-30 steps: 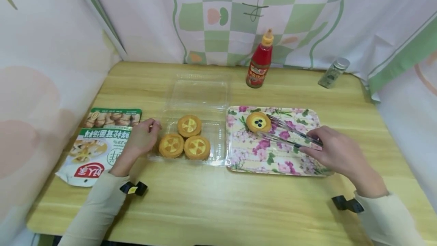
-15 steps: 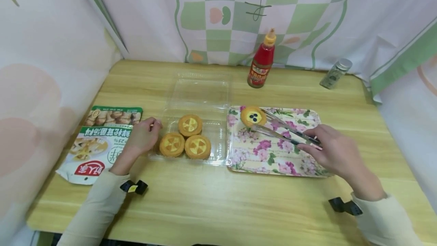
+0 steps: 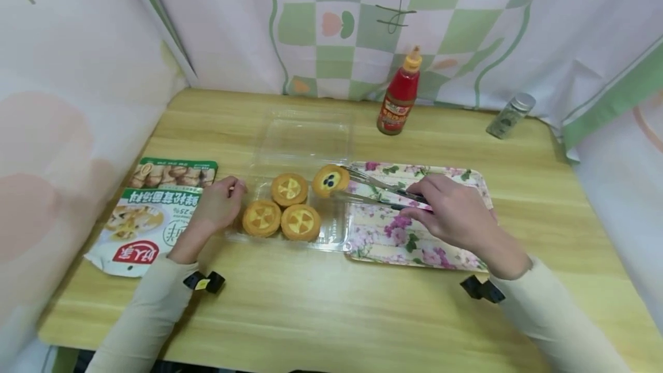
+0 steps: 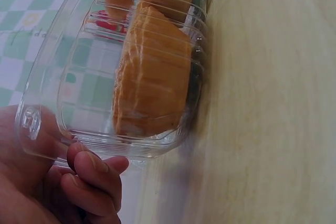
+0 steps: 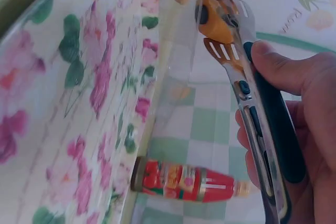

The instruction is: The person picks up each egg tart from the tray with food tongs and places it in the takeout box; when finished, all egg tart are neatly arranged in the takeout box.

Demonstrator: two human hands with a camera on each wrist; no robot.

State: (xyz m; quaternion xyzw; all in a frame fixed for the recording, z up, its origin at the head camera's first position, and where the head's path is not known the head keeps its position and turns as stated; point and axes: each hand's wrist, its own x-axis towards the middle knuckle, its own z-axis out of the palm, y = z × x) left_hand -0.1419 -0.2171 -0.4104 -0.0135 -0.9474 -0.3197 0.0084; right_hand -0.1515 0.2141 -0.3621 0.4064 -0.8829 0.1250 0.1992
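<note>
My right hand (image 3: 458, 212) grips metal tongs (image 5: 249, 87) with dark handles and slotted, fork-like ends. Between those ends is an egg tart (image 3: 330, 181) topped with several dark berries, held above the right part of a clear plastic box (image 3: 334, 229). Inside the box stand three tarts (image 3: 261, 218) with yellow patterned tops, the held one just right of the rear tart. At the box's left side, my left hand (image 3: 220, 206) pinches the rim with curled fingers (image 4: 94, 169), as the left wrist view shows. A floral tray (image 3: 430, 240) lies below my right hand.
The box's open lid (image 3: 308, 137) lies flat behind it. A red sauce bottle (image 3: 399, 96) stands at the back, with a small glass jar (image 3: 511, 115) to its right. A printed food pouch (image 3: 150, 212) lies left, partly under my left forearm. Curtains enclose the table.
My right hand has carried the berry-topped tart in the tongs leftward, from over the tray to over the box. The left hand has stayed at the box's rim.
</note>
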